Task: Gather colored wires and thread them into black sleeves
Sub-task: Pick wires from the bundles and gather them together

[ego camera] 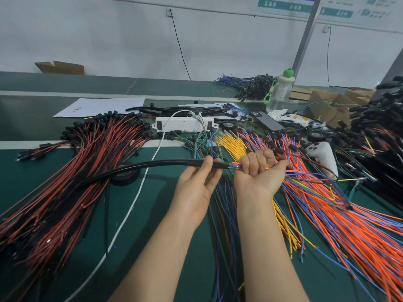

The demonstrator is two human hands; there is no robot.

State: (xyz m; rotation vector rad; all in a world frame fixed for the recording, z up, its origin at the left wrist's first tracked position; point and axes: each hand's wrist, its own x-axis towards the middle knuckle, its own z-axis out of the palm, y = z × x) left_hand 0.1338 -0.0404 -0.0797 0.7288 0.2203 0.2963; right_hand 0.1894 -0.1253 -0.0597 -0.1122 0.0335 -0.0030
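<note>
nearest, both forearms reach out over the green table (165, 247). the left hand (196, 186) lies palm up and pinches the black sleeve (152, 165) between thumb and fingers, just behind its open end. the right hand (257, 173) is a closed fist around a bundle of colored wires (233, 165), right beside that end. a short stretch of orange, blue and green shows between fist and sleeve, so the bundle looks already started inside. the rest of the sleeve trails off left, above a tape roll (124, 177).

to feed well, i judge the right grip should stay close to the mouth and push in short strokes, so the thin wires do not buckle. the left hand should hold the sleeve straight and in line with the bundle. the tips need to stay even and tight, or one may snag on the rim.

beyond the hands lie loose yellow wires (231, 144), an orange and blue heap (327, 214) to the right, and red and black leads (87, 160) to the left. farther back sit a white box (185, 124) and a water bottle (279, 94).
</note>
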